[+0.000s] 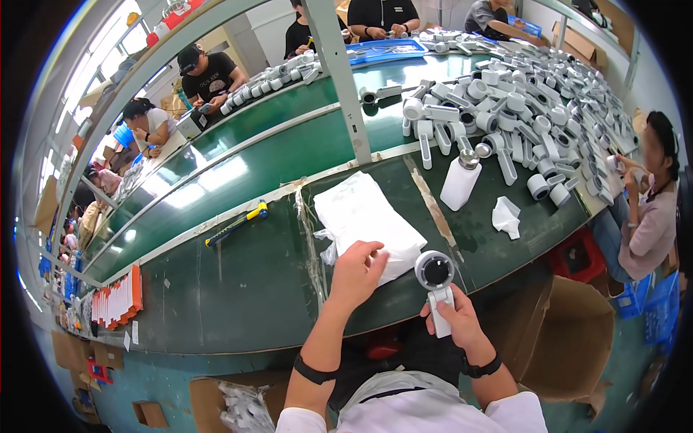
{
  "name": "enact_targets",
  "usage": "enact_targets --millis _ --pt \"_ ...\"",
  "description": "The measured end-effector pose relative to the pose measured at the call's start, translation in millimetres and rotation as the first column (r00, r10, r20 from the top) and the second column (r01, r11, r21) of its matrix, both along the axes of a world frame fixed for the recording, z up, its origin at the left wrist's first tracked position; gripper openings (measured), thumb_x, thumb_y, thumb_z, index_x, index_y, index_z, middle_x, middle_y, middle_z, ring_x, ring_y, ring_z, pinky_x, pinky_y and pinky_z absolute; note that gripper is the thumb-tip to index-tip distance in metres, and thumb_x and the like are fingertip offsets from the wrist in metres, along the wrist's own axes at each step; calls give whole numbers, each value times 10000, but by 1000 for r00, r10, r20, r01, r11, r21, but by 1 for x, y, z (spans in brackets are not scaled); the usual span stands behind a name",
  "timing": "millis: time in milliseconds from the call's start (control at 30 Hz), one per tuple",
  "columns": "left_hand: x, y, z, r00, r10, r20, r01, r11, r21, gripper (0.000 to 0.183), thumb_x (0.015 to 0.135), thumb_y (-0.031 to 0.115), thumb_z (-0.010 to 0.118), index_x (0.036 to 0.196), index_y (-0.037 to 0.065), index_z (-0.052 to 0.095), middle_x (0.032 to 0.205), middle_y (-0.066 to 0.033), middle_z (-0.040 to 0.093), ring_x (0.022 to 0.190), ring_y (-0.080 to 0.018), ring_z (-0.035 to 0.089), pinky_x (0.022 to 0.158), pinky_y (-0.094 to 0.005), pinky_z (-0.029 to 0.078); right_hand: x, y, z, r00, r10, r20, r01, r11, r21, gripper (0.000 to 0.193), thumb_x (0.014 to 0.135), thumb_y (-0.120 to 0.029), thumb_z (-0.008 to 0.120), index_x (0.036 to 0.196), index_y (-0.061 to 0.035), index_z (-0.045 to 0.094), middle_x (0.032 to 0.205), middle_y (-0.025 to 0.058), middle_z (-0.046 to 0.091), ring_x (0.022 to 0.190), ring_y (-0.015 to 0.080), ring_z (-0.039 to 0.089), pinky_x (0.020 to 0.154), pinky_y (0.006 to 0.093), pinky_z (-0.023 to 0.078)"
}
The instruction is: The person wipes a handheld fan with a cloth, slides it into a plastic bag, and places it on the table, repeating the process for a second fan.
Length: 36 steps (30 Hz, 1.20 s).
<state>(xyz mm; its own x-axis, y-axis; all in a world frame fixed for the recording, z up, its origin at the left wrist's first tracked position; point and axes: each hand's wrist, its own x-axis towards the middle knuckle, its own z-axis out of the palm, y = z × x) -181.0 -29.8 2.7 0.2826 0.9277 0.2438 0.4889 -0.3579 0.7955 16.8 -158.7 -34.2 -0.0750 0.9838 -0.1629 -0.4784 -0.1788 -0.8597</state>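
Observation:
My right hand (460, 319) is wrapped round the handle of a white handheld device (439, 317) with a round, black-centred head. It holds the device upright at the table's near edge, with the head facing up toward me. At the near left corner of a stack of white wipes or sheets (368, 220), my left hand (357, 273) has its fingers loosely bent and apart, with nothing visible in them. Its fingertips are over the stack; whether they touch it I cannot tell. Beyond the stack stands a white bottle with a metal top (460, 180). A crumpled white wipe (506, 217) lies to its right.
A large heap of similar white and grey devices (520, 115) covers the far right. A yellow-and-black hammer (238, 222) lies left. Orange-edged cards (119, 299) stand at the far left. An open carton (559, 339) is below right. Several co-workers sit around the green line.

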Motion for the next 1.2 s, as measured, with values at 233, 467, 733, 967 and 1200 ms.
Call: enact_targets --millis 233,467,733,967,1200 --pt "-3 -1 -14 958 77 -276 0 964 267 144 826 161 695 921 54 696 821 -96 636 653 -249 596 609 -334 487 0 -4 -1 999 28 32 -27 999 -22 353 927 -116 581 1246 -30 456 874 96 645 598 129 588 533 260 480" --pt "2 -7 -7 996 -2 86 14 989 -145 170 890 126 640 981 -12 682 804 -87 682 679 -128 612 636 -258 481 -7 0 5 981 89 175 -81 995 -52 388 852 -83 641 1208 -29 494 889 87 646 621 126 592 555 255 478" --pt "0 -29 -4 936 -27 350 159 922 -354 184 927 106 612 1029 -41 653 818 -21 657 733 -74 592 663 -220 478 -50 55 10 773 -354 527 319 934 160 635 680 -153 845 1185 -4 490 966 60 629 800 96 590 692 266 499" --pt "-6 -31 -8 807 104 582 182 893 -412 147 935 94 604 1021 -23 624 859 -30 637 761 -91 598 691 -240 506 -53 73 2 754 -504 422 452 864 224 275 742 -37 667 1001 4 585 862 61 657 770 121 608 708 289 495" --pt "1 -28 -9 621 316 718 159 846 -510 135 940 113 603 1004 -5 603 828 -19 604 689 -86 558 606 -241 481 -38 71 0 717 -565 409 500 825 263 231 786 2 660 987 -14 547 792 43 617 580 91 555 514 239 446"
